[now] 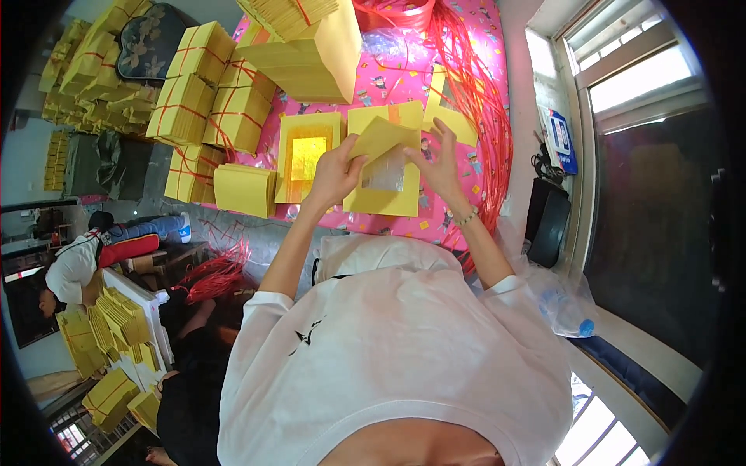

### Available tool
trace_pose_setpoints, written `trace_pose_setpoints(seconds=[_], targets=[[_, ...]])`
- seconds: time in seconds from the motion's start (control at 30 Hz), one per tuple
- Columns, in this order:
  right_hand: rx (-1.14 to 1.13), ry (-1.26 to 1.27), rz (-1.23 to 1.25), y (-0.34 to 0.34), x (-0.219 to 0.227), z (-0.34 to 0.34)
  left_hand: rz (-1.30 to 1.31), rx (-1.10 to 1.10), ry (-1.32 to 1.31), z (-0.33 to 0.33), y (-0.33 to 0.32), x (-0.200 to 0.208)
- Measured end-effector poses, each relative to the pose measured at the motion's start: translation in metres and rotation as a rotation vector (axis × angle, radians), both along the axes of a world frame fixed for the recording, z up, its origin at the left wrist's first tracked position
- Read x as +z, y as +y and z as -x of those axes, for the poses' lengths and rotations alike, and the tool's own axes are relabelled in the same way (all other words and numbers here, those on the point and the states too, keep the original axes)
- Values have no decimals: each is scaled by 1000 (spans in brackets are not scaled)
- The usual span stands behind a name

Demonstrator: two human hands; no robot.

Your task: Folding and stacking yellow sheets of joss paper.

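Observation:
My left hand (337,177) pinches the left corner of a yellow paper sheet (383,138), which is lifted and slanted. Below it lies a pile of yellow paper (400,203) with a silver square in its middle, partly covered by the raised sheet. My right hand (440,165), a bracelet at its wrist, is beside the sheet's right end. Its fingers are apart, with the thumb close to the paper edge. To the left of the pile lies yellow paper (284,167) bearing a shiny gold square. More yellow paper (460,126) with a grey patch lies behind my right hand.
A pink patterned cloth (377,225) covers the table. Bundles of yellow paper (181,109) tied with red strips stand at left; a tall yellow stack (315,66) rises behind. Red strips (491,147) hang along the right side near the window. Other people (74,268) are at left.

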State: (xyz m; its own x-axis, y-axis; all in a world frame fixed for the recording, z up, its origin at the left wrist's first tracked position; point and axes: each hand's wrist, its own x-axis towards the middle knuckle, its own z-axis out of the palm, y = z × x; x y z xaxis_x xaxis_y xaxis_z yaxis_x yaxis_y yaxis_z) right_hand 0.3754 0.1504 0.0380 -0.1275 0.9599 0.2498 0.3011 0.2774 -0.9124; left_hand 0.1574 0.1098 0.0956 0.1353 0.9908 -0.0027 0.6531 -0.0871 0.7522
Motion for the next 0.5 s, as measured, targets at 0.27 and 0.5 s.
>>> trace_pose_setpoints(seconds=[0.27,0.5], targets=[[431,630,401,-2,19,9,171,-48,-845,-3,2,5],[456,330,418,-12,18,5,-240,51,-418,-17,3,-15]])
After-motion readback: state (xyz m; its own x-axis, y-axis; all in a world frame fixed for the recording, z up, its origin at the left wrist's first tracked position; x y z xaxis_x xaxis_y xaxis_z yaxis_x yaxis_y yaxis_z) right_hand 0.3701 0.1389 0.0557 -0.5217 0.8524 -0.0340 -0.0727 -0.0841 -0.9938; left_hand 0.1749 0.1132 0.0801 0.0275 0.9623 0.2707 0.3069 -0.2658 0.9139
